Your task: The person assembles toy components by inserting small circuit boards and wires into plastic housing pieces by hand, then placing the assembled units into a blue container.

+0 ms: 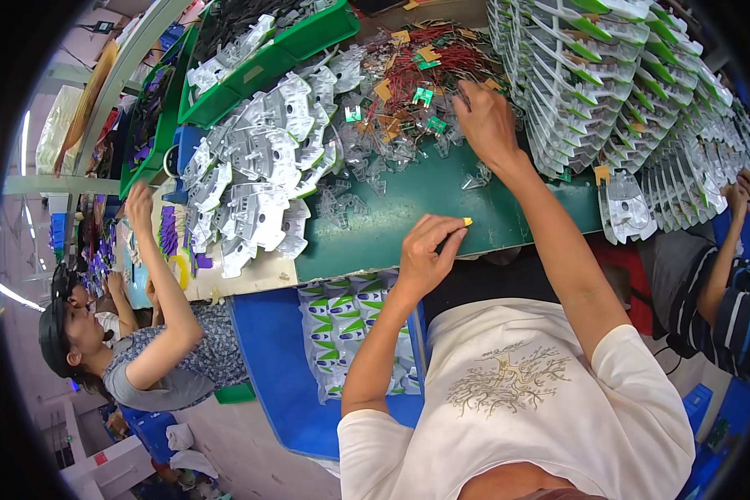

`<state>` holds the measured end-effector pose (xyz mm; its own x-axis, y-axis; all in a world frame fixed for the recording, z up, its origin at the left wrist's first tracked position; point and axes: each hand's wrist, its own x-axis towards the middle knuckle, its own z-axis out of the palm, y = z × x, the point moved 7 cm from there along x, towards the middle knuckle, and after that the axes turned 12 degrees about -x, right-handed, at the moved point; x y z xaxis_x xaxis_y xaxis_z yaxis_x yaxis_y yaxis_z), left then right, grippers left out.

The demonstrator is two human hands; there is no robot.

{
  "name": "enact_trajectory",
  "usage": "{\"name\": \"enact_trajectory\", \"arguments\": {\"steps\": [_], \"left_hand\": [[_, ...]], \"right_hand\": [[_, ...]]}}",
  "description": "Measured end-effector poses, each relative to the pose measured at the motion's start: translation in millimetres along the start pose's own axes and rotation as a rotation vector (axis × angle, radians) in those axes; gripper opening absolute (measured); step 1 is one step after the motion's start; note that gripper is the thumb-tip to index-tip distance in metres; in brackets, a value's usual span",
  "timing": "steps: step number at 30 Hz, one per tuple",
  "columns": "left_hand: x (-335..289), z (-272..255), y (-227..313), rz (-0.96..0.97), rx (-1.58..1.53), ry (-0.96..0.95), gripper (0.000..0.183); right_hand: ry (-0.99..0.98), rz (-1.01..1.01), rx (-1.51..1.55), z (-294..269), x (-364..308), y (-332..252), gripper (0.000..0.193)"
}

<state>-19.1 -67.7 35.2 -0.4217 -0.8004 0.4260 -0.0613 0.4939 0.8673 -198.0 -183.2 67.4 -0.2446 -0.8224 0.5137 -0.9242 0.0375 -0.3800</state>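
Note:
Over the near edge of the green work surface (350,246), my left hand (427,260) pinches a small yellow piece (467,222) between thumb and fingertips. Farther off, my right hand (487,125) reaches to the edge of a heap of red wires (454,57), its fingers bent down; what they grip, if anything, is hidden. Small green circuit boards (422,97) and tan pieces (382,90) are mixed among the wires. Clear plastic parts (346,204) lie scattered left of my right hand, and one clear part (477,177) sits just below its wrist.
Grey-white plastic housings (267,179) with green edges are piled at left, by a green bin (267,62). Tall housing stacks (575,83) stand at right. A blue bin (267,358) holds bagged parts (346,329) below the table. Co-workers sit left (154,367) and right (717,283).

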Motion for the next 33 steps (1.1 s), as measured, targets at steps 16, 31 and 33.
{"name": "enact_trajectory", "arguments": {"steps": [16, 31, 33], "left_hand": [[6, -13, -12, -0.393, -0.627, 0.224, 0.028], [28, 5, 37, -0.293, -0.572, 0.233, 0.016], [29, -1, 39, -0.286, -0.568, 0.317, 0.018]], "right_hand": [[-0.231, 0.169, 0.612, -86, -95, -6, 0.015], [-0.218, 0.005, 0.728, -109, -108, -13, 0.013], [-0.243, 0.013, 0.695, -111, -102, -16, 0.012]]}}
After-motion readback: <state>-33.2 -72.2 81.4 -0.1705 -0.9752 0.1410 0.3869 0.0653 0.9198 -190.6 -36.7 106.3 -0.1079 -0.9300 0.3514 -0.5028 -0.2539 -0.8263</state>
